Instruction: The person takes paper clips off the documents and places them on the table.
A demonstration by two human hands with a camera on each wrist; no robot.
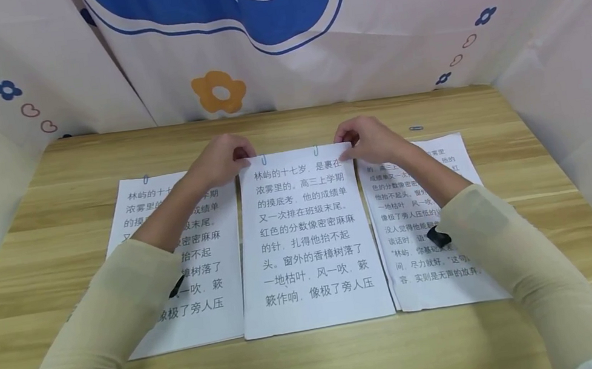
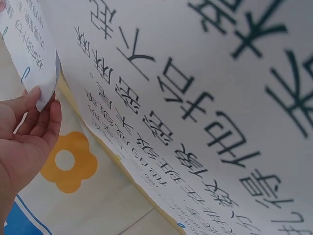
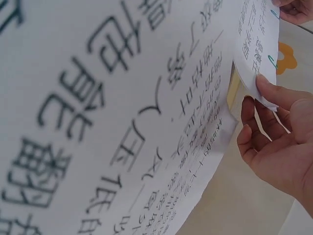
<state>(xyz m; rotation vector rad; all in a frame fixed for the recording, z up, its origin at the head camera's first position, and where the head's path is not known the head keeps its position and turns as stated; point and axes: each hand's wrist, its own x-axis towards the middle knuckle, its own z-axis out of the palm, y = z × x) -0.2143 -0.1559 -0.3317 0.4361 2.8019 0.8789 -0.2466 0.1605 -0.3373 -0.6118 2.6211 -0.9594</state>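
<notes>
In the head view a stack of printed sheets [image 1: 312, 255] lies between two others, with a blue paper clip [image 1: 264, 160] and a green paper clip [image 1: 316, 150] on its top edge. My left hand [image 1: 222, 159] pinches its top left corner between thumb and fingers. At the opposite top corner, my right hand [image 1: 370, 139] pinches the paper the same way. Both wrist views show the thumbs on the printed face, with the corners lifted. The left printed stack [image 1: 196, 317] and right printed stack [image 1: 439, 284] lie partly hidden under my forearms.
A blue paper clip [image 1: 145, 179] sits on the left stack's top edge. One loose paper clip [image 1: 416, 128] lies on the wooden table [image 1: 316, 365] behind the right stack. A white printed cloth [image 1: 396, 57] hangs behind the table and along its sides.
</notes>
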